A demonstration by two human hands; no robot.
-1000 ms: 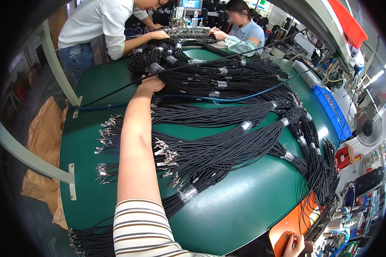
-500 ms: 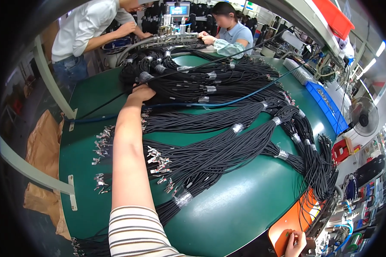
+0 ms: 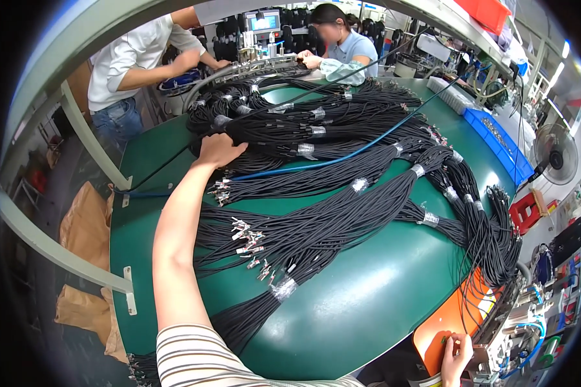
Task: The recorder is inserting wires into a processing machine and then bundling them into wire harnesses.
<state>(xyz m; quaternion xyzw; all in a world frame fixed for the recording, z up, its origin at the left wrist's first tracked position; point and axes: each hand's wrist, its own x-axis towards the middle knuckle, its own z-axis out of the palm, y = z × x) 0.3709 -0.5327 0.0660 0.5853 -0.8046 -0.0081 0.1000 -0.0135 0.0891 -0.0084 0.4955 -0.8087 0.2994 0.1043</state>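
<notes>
Cable bundle under left hand, far table side.

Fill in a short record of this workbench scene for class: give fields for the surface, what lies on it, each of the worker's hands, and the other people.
Surface: green table
On it: bundles of black wires bound with tape, metal ends fanned out; a blue cable across them
Left hand: stretched far out, resting on a wire bundle
Right hand: low at the table's near edge, by an orange panel
Others: two people at the far end
</notes>
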